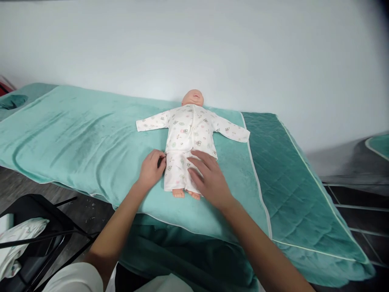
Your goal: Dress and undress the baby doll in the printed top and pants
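Note:
A baby doll (192, 97) lies on its back on a light teal blanket (91, 138), arms spread, dressed in a white printed top (190, 129) and matching trousers (176, 170). My left hand (151, 169) is curled at the doll's hip, fingers pinched on the edge of the trousers. My right hand (208, 178) lies flat with fingers stretched out over the doll's other leg, pressing on the trousers. The doll's bare feet (185, 194) stick out below the trouser legs.
The blanket covers a bed with a darker quilted teal cover (288, 178) on the right. A white wall (194, 48) runs behind. At the lower left stands a black folding chair (36, 235) with a white printed garment (18, 239) on it.

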`<state>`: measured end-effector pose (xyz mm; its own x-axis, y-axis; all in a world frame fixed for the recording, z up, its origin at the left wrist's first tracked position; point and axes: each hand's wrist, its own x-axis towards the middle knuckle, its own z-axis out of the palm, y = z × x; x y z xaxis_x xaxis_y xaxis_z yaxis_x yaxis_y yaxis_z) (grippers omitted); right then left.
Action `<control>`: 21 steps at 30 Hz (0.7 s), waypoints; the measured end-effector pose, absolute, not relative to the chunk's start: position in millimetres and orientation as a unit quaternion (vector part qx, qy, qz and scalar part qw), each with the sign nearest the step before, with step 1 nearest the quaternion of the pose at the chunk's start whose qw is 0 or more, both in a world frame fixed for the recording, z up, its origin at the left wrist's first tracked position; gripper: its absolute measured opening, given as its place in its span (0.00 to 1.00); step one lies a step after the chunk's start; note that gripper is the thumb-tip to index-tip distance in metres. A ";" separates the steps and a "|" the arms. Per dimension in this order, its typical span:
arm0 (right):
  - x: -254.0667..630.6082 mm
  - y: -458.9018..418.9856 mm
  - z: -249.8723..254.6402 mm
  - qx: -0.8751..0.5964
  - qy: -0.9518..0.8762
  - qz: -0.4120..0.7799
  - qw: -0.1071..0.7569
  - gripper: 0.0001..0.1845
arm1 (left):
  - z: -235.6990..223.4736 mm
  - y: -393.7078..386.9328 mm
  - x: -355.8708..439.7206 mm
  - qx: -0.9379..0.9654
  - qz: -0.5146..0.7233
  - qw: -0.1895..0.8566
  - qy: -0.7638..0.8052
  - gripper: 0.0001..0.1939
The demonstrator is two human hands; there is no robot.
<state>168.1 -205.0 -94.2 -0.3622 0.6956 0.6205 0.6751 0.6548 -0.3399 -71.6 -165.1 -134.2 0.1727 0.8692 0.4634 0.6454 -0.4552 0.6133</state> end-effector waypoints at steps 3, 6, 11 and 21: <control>186.1 -242.4 -101.9 -0.426 -0.819 0.048 0.381 0.17 | -130.8 -197.7 -76.7 0.752 0.413 0.187 0.478 0.04; 201.7 -270.2 -117.0 -0.437 -0.817 0.072 0.370 0.16 | -131.1 -233.2 -79.9 0.768 0.398 0.218 0.452 0.03; 205.6 -279.9 -137.5 -0.461 -0.807 0.061 0.363 0.12 | -141.0 -257.0 -71.1 0.788 0.390 0.169 0.445 0.12; 181.5 -284.3 -106.8 -0.476 -0.745 0.111 0.454 0.10 | -122.1 -270.0 -49.4 0.735 0.497 0.131 0.443 0.08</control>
